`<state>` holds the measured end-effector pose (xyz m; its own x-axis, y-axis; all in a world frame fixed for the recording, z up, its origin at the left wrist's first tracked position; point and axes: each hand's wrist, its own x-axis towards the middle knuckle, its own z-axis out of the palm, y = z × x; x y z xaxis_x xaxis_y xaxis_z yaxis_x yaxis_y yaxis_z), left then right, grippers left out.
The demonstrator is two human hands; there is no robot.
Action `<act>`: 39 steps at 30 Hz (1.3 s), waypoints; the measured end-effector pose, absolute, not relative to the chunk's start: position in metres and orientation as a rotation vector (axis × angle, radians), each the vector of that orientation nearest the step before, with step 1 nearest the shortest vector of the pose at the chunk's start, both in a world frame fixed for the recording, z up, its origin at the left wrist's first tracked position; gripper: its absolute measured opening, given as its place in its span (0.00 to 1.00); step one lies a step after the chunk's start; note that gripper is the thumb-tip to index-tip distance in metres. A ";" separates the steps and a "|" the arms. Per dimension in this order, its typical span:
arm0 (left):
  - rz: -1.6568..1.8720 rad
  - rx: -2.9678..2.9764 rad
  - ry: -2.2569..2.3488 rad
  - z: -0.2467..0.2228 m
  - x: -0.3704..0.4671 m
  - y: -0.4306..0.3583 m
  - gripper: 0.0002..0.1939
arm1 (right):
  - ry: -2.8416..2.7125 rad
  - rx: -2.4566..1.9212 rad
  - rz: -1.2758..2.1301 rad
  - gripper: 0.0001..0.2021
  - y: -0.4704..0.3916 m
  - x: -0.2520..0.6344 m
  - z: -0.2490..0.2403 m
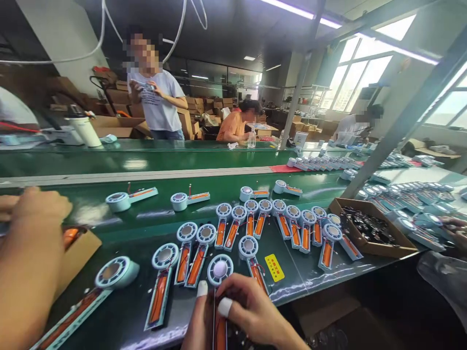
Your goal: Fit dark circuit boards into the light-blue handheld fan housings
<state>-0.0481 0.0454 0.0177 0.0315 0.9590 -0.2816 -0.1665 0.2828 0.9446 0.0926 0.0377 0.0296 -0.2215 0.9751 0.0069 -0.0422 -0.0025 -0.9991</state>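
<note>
At the near edge of the bench, a light-blue handheld fan (pixel 220 270) with an uncovered handle points its round head away from me. My left hand (pixel 197 318) is closed around the left side of its handle, thumb along the edge. From the right, my right hand (pixel 255 311) pinches at the handle's upper end, just below the head; whatever small part or wire lies between those fingers is hidden. White covers wrap both thumb tips. An orange battery (pixel 221 330) shows inside the handle. Beside my hands lies another open fan (pixel 248 247) with wires showing.
Several open fans (pixel 279 206) lie in rows on the green bench. A co-worker's arm (pixel 32 253) reaches in at left, over a cardboard box (pixel 78 257). A carton of small dark parts (pixel 372 226) and a metal post (pixel 302 82) stand right. A yellow label (pixel 274 268) lies nearby.
</note>
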 end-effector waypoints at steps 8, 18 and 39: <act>1.029 0.920 1.197 0.014 -0.045 0.044 0.25 | -1.135 -0.995 1.552 0.17 0.046 0.103 0.031; 1.112 0.991 1.340 0.003 -0.048 0.047 0.23 | -2.032 -1.679 0.597 0.08 0.045 0.106 0.040; 1.159 0.624 0.900 0.012 -0.051 0.038 0.22 | -1.064 -1.117 1.704 0.29 0.030 0.079 0.008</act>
